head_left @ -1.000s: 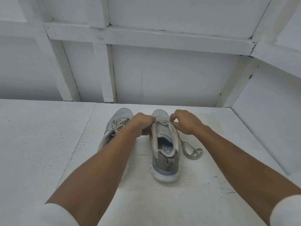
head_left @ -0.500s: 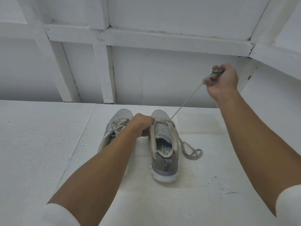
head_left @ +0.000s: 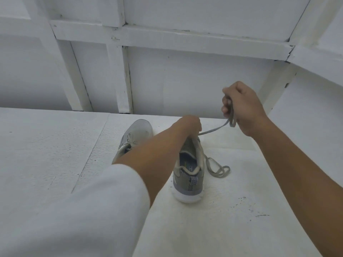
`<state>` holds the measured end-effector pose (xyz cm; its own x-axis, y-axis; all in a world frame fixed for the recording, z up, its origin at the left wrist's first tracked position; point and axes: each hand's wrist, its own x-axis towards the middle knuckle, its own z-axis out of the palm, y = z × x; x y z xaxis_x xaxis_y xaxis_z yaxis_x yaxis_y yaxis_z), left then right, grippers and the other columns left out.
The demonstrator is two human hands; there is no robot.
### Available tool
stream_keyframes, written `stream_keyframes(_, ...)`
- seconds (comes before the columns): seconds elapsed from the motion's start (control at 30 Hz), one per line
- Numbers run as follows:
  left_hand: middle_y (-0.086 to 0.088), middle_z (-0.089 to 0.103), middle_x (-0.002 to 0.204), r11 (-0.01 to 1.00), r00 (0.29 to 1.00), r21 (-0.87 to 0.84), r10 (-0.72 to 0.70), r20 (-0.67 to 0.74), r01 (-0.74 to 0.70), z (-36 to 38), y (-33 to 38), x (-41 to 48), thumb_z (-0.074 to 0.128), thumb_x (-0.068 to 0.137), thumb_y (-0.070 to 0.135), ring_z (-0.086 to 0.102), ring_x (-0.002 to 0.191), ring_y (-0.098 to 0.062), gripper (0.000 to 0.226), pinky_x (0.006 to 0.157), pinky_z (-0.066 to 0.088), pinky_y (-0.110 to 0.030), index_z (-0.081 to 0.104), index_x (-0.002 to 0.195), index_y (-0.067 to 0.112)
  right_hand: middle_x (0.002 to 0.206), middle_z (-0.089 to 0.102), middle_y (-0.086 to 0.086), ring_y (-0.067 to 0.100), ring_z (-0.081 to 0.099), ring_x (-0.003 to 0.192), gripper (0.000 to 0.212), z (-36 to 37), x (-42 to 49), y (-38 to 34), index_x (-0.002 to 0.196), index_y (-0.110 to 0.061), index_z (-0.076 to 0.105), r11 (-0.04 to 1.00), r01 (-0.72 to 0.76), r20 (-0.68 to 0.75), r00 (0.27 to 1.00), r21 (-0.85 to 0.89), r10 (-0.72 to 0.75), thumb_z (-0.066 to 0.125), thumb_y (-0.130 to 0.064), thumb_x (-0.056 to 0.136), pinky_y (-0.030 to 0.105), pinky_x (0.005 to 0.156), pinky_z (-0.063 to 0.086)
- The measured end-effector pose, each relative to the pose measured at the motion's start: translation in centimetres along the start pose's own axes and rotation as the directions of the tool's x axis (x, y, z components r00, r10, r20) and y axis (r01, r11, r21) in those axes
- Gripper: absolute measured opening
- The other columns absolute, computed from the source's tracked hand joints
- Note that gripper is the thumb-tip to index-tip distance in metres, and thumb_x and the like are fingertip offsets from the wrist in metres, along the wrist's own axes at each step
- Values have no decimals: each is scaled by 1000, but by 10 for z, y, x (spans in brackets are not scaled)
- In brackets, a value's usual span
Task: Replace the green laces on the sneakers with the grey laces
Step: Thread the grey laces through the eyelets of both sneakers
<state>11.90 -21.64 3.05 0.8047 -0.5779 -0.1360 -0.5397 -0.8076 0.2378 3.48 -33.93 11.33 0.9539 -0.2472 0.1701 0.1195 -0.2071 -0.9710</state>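
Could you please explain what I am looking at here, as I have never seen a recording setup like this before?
There is no machine here: a person works with two bare hands. The pictures all come from one wide-angle camera worn on the person's head, which looks forward and down, so the arms reach in from the bottom edge. On the white surface stand two grey sneakers. The left hand holds the near sneaker at its laced top. The right hand is raised to the side and grips a greyish lace, which runs taut back to that sneaker. More lace lies in loose loops beside it. The second sneaker sits behind the left arm, partly hidden.
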Motion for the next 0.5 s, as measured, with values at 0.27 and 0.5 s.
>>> stream_keyframes(0.27, 3, 61, 118, 998, 998, -55, 11, 55, -8, 10, -15, 13, 53, 86, 13, 56, 110, -22, 37, 97, 48, -42, 63, 116, 31, 78, 73, 0, 14, 71, 80, 13, -7, -29, 15, 77, -10, 65, 897, -23, 171, 979, -441, 109, 60, -17, 87, 40, 84, 57)
stream_keyframes(0.5, -1, 62, 93, 987, 999, -153, 44, -20, -47, 7, -26, 12, 48, 90, 17, 53, 89, -22, 17, 75, 41, -28, 65, 88, 14, 84, 73, 3, 26, 68, 84, 26, -6, -39, 6, 77, -15, 70, 695, 25, 252, 941, -719, 227, 62, -38, 85, 43, 81, 55)
